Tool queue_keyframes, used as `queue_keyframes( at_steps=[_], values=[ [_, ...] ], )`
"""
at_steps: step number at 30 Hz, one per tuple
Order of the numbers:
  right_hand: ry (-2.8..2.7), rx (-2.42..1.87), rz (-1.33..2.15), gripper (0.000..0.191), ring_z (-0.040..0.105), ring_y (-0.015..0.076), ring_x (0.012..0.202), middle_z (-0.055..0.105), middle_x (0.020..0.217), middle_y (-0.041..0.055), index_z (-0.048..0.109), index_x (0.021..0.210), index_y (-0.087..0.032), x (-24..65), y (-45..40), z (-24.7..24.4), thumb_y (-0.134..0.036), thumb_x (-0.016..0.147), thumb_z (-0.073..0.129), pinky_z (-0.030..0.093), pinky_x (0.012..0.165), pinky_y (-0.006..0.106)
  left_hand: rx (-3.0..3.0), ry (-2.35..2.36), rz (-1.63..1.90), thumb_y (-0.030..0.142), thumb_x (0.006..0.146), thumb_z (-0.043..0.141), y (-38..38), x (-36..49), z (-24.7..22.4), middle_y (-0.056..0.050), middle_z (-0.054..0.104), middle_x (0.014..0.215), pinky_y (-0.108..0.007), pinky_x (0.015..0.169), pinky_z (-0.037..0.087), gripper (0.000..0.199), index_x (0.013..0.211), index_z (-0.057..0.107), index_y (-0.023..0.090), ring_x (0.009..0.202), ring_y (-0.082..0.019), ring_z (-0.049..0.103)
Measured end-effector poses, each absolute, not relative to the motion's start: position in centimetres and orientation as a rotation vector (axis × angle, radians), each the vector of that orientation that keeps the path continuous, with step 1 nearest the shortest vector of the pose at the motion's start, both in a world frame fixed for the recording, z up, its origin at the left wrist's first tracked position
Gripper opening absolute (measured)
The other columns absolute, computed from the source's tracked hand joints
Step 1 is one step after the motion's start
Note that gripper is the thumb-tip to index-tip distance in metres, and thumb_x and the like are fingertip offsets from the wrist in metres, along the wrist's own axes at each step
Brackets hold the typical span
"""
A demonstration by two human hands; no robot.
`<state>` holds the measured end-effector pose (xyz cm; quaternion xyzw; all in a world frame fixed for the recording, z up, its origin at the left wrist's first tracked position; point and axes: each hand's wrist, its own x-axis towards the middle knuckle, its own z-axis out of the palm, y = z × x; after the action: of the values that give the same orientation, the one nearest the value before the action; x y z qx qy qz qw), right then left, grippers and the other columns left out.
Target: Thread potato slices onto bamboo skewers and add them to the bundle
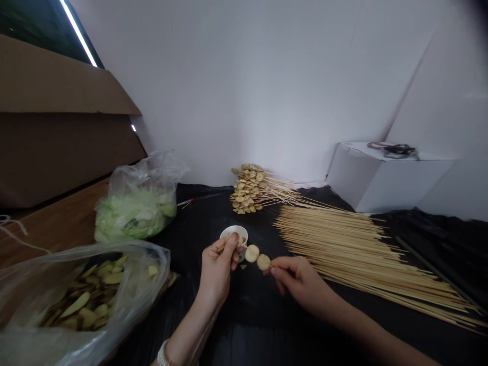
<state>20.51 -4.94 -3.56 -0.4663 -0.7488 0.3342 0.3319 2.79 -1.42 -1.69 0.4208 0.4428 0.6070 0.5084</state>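
My left hand (220, 264) pinches a pale potato slice (241, 239) between thumb and fingers, above a white cup (227, 232). My right hand (293, 274) has its thumb and forefinger closed on a thin wooden skewer, mostly hidden by the fingers and the slices. Two round potato slices (252, 253) sit on the skewer between my hands. At lower left, an open clear plastic bag (152, 300) holds many loose potato slices (87, 305). Farther back lies a pile of skewered potato slices (247, 190), their sticks pointing right.
Many bare bamboo skewers (354, 244) lie spread on the black covering (244, 335) at right. A plastic bag of pale green leafy pieces (133, 213) stands at left, near a cardboard box (57, 137). A white box (389, 173) with a dark cable on top stands back right.
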Motion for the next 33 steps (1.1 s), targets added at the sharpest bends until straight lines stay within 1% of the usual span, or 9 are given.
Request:
queue_keyframes(
  at_steps=[2, 5, 10, 14, 18, 22, 26, 30, 33],
  values=[
    [-1.947, -1.219, 0.897, 0.032, 0.045, 0.0101, 0.048, 0.051, 0.051, -0.0027, 0.057, 0.066, -0.018, 20.46, -4.89, -3.48, -0.027, 0.091, 0.039, 0.032, 0.050, 0.022, 1.023, 1.063, 1.459, 0.041, 0.067, 0.073, -1.44, 2.80, -1.74, 0.000, 0.056, 0.052, -0.017, 0.039, 0.022, 0.032, 0.061, 0.064, 0.011, 0.041, -0.003, 0.035],
    [-1.960, -1.184, 0.680, 0.031, 0.048, 0.0112, 0.056, 0.056, 0.061, 0.0001, 0.057, 0.066, -0.017, 20.37, -4.91, -3.38, -0.026, 0.090, 0.039, 0.033, 0.056, 0.023, 1.031, 1.068, 1.450, 0.041, 0.067, 0.072, -1.45, 2.82, -1.83, 0.000, 0.056, 0.051, -0.017, 0.039, 0.022, 0.032, 0.059, 0.064, 0.011, 0.040, -0.003, 0.035],
    [-1.907, -1.227, 0.932, 0.031, 0.044, 0.0107, 0.047, 0.049, 0.049, -0.0035, 0.058, 0.068, -0.018, 20.26, -4.97, -3.42, -0.027, 0.090, 0.039, 0.031, 0.050, 0.022, 1.046, 1.094, 1.441, 0.042, 0.068, 0.071, -1.40, 2.82, -1.97, -0.001, 0.057, 0.054, -0.017, 0.038, 0.023, 0.031, 0.066, 0.068, 0.011, 0.041, -0.003, 0.036],
    [-1.934, -1.173, 0.659, 0.032, 0.048, 0.0115, 0.057, 0.056, 0.061, 0.0006, 0.055, 0.065, -0.018, 20.16, -5.05, -3.46, -0.025, 0.090, 0.038, 0.033, 0.056, 0.023, 1.042, 1.099, 1.437, 0.043, 0.068, 0.071, -1.39, 2.84, -1.95, -0.001, 0.057, 0.054, -0.017, 0.038, 0.022, 0.032, 0.066, 0.068, 0.011, 0.041, -0.003, 0.035],
    [-1.894, -1.230, 0.933, 0.032, 0.045, 0.0102, 0.048, 0.049, 0.049, -0.0032, 0.055, 0.063, -0.018, 20.12, -5.02, -3.53, -0.027, 0.090, 0.039, 0.031, 0.050, 0.021, 1.039, 1.101, 1.438, 0.042, 0.067, 0.071, -1.48, 2.95, -1.85, -0.002, 0.058, 0.056, -0.018, 0.038, 0.022, 0.032, 0.065, 0.068, 0.011, 0.041, -0.003, 0.035],
    [-1.928, -1.194, 0.696, 0.030, 0.049, 0.0114, 0.057, 0.056, 0.061, -0.0001, 0.057, 0.066, -0.017, 20.06, -5.00, -3.64, -0.024, 0.089, 0.039, 0.033, 0.056, 0.022, 1.030, 1.113, 1.436, 0.042, 0.068, 0.071, -1.64, 3.10, -1.81, -0.002, 0.057, 0.056, -0.017, 0.038, 0.022, 0.032, 0.062, 0.066, 0.010, 0.042, -0.003, 0.035],
    [-1.891, -1.226, 0.880, 0.029, 0.046, 0.0104, 0.050, 0.050, 0.050, -0.0034, 0.057, 0.065, -0.018, 20.05, -4.98, -3.64, -0.023, 0.088, 0.040, 0.031, 0.052, 0.022, 1.044, 1.099, 1.436, 0.041, 0.069, 0.071, -1.70, 3.17, -1.91, -0.001, 0.057, 0.056, -0.017, 0.038, 0.022, 0.030, 0.064, 0.066, 0.011, 0.042, -0.003, 0.035],
    [-1.882, -1.221, 0.803, 0.029, 0.043, 0.0095, 0.050, 0.049, 0.052, -0.0033, 0.055, 0.063, -0.018, 20.06, -4.96, -3.53, -0.023, 0.088, 0.041, 0.029, 0.051, 0.022, 1.073, 1.100, 1.421, 0.042, 0.071, 0.069, -1.64, 3.12, -2.08, 0.000, 0.056, 0.056, -0.017, 0.039, 0.022, 0.031, 0.064, 0.066, 0.011, 0.042, -0.003, 0.034],
    [-1.854, -1.236, 0.913, 0.030, 0.042, 0.0092, 0.048, 0.048, 0.050, -0.0038, 0.054, 0.061, -0.018, 20.04, -5.01, -3.41, -0.023, 0.087, 0.041, 0.029, 0.051, 0.021, 1.099, 1.122, 1.405, 0.042, 0.072, 0.067, -1.61, 3.01, -2.17, 0.000, 0.054, 0.056, -0.017, 0.039, 0.021, 0.032, 0.064, 0.065, 0.011, 0.043, -0.003, 0.033]
  ],
)
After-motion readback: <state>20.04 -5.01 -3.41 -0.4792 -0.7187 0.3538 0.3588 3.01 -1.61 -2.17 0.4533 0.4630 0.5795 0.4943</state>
